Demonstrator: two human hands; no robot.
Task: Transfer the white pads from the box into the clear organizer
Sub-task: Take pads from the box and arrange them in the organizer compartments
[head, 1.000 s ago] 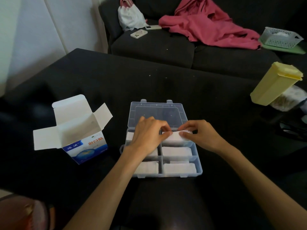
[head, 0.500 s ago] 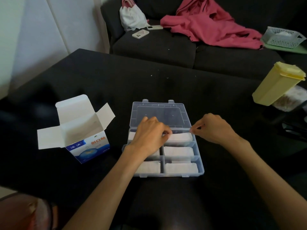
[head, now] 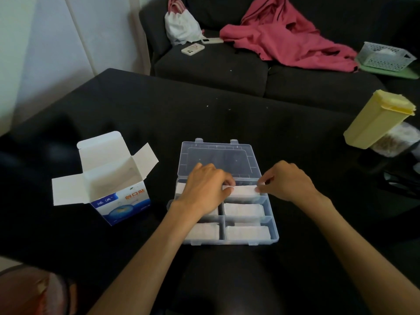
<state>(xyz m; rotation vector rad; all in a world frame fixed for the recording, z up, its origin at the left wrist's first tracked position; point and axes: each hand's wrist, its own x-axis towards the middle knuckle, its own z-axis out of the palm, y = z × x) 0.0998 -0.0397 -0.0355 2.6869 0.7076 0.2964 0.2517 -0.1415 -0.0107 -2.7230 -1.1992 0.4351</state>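
The clear organizer lies open on the black table, its lid folded back. White pads fill its compartments, for example the middle right pad and the near right pad. My left hand covers the left compartments and pinches the left end of a white pad lying in the far right compartment. My right hand pinches that pad's right end at the organizer's edge. The blue and white box stands open to the left, and its inside looks bare.
A yellow lidded container leans over a plastic bag at the right. Behind the table a dark sofa holds a pink garment, a white bag, two phones and a white basket.
My right hand had lifted off to the right of the organizer half a second ago; now its fingertips are back on the right end of the pad. The left hand has stayed put.
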